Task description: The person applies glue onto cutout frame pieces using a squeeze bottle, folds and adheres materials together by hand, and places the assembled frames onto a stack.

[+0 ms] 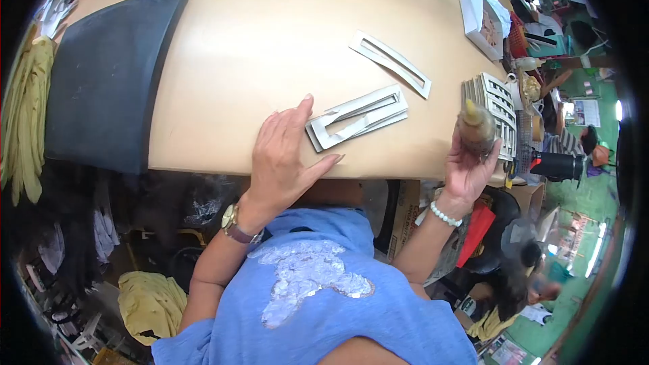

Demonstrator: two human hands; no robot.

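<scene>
Bottle (477, 133) in the right hand (466, 179), slotted frames (328, 140) beside the left hand (280, 145).
Likely light and squeezable, the yellow-tipped bottle suits a hold round its rounded body — the right grip curls about it near the desk (230, 61) edge. The left grip is spread; the pale, thin, overlapping frames look flexible, best lifted by their rims — the desk is smooth and tan.

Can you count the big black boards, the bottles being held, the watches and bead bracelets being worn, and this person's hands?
Hands: 2, left hand and right hand
Held bottle: 1
Watch: 1
Bead bracelet: 1
Black board: 1
Total: 6
</scene>
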